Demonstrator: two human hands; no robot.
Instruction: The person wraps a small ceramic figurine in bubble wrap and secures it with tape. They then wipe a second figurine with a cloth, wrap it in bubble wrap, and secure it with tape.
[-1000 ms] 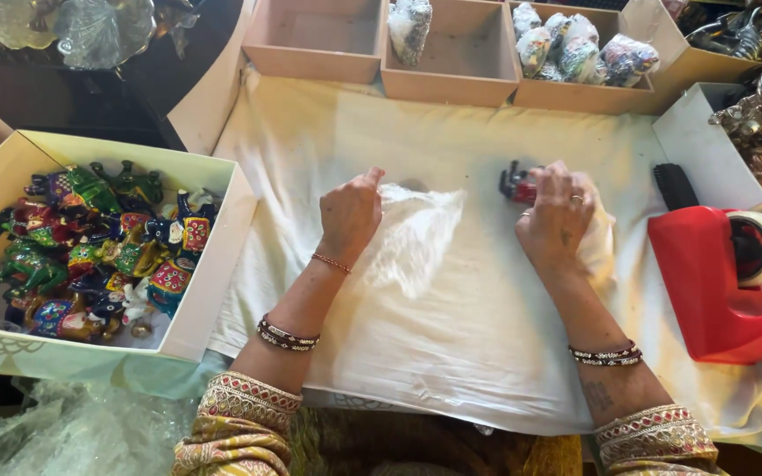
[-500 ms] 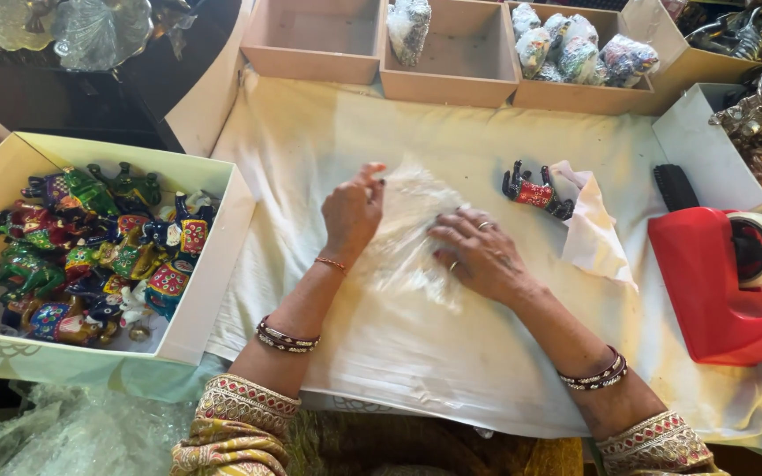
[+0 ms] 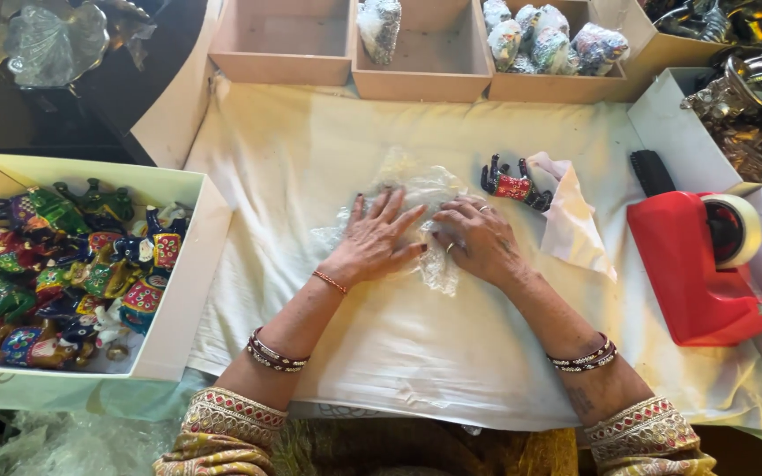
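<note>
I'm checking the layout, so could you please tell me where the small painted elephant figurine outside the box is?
It stands on the cream cloth, right of centre, between the clear plastic sheet and red tape dispenser.

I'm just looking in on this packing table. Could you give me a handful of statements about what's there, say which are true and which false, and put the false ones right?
1. Both hands, the left hand and the right hand, lie flat on the clear plastic sheet. True.
2. The small painted elephant is held in the right hand. False: it lies on the white cloth, beyond that hand and apart from it.
3. The red tape dispenser stands on the person's right. True.
4. The white box on the left is empty. False: it is full of colourful painted figurines.
5. All three cardboard boxes at the far edge hold wrapped bundles. False: the leftmost cardboard box shows none.
</note>
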